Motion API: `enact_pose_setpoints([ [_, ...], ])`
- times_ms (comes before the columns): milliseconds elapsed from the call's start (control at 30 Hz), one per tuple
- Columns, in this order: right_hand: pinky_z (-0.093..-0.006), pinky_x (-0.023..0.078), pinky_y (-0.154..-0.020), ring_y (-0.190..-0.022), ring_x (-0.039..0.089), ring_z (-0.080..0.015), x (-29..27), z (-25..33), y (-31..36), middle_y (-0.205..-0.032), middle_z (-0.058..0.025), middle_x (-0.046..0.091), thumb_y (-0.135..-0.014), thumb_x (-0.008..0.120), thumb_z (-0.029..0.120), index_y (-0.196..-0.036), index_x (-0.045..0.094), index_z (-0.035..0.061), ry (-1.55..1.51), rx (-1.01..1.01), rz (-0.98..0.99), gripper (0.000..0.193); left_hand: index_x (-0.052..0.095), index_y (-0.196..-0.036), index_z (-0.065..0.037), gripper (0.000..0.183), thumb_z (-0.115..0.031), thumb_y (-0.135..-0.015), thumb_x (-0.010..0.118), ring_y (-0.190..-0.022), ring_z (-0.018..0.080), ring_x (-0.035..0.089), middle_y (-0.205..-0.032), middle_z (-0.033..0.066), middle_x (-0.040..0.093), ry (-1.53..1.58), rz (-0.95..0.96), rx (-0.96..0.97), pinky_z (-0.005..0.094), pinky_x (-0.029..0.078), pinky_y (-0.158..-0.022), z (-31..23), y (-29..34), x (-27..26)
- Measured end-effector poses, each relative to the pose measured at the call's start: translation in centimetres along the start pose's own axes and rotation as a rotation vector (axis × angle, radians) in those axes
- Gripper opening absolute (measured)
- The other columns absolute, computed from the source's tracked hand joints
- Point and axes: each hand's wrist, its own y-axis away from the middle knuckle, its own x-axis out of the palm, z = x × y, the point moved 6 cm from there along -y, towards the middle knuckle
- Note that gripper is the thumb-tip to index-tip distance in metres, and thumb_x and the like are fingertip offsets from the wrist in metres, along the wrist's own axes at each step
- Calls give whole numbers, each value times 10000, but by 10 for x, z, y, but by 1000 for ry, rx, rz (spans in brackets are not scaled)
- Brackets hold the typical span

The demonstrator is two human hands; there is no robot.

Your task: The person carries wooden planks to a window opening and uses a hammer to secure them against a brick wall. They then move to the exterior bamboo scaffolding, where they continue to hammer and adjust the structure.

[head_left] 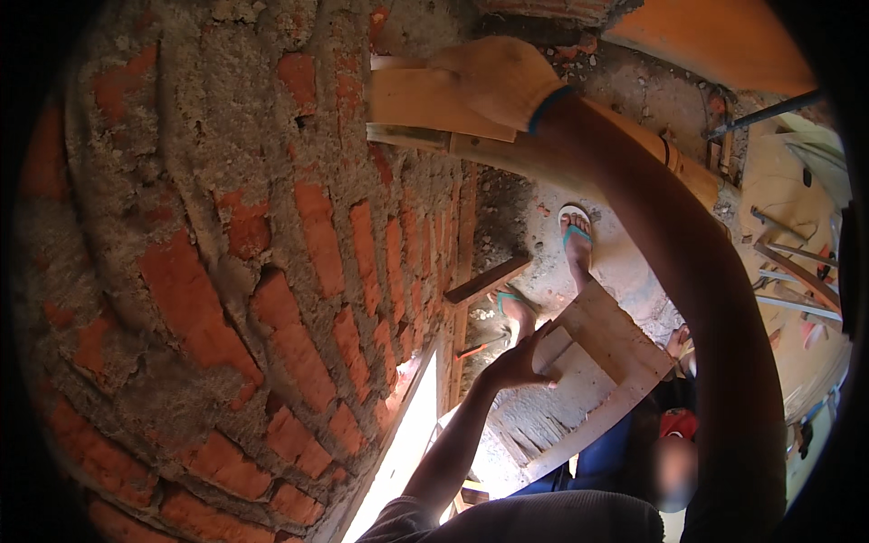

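My right hand (498, 83), in a pale knitted glove with a dark teal cuff, reaches far forward to the brick wall (317, 217). Its fingers close over a tan wooden board (425, 98) whose left end meets the wall; the fingertips are hard to make out. Beneath that board runs a longer wooden beam (543, 163). Nearer to me, my bare left hand (520, 362) rests with thumb and fingers spread on a worn, pale wooden panel (543, 403). The panel is tilted, with a splintered surface and a raised strip along its edge.
Below, a person in a red cap (677, 423) is beside the panel. Feet in teal-strapped flip-flops (576, 231) stand on the dusty floor. A short wood piece (489, 279) juts from the wall's edge. Loose timber (801, 271) lies at right; an orange surface (724, 41) hangs top right.
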Motion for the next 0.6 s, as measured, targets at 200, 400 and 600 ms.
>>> enact_pose_setpoints([
  [200,-405,560,-688,-768,683,-308,6,14,-1,-816,-140,671,-980,523,301,-1053,631,132,98,198,-49,213,100,-1573,-75,1315,-425,-609,923,-1467,351,269,-1567,258,268,56,-12,45,433,261,-1194,17,-5,12],
  [400,-451,523,-927,-1151,596,-322,-30,16,44,-1255,-161,589,-875,668,461,-1290,581,112,-83,-12,-342,550,139,-1572,-96,1279,-410,-613,925,-1468,330,275,-1574,222,273,85,4,41,428,253,-1197,22,-8,10],
  [600,-498,438,-1058,-1301,488,-286,8,33,40,-1385,-140,510,-801,733,497,-1452,464,111,278,-111,-49,804,152,-1570,-120,1254,-429,-624,916,-1448,323,320,-1569,200,297,137,-1,-1,433,301,-1170,31,1,7],
])
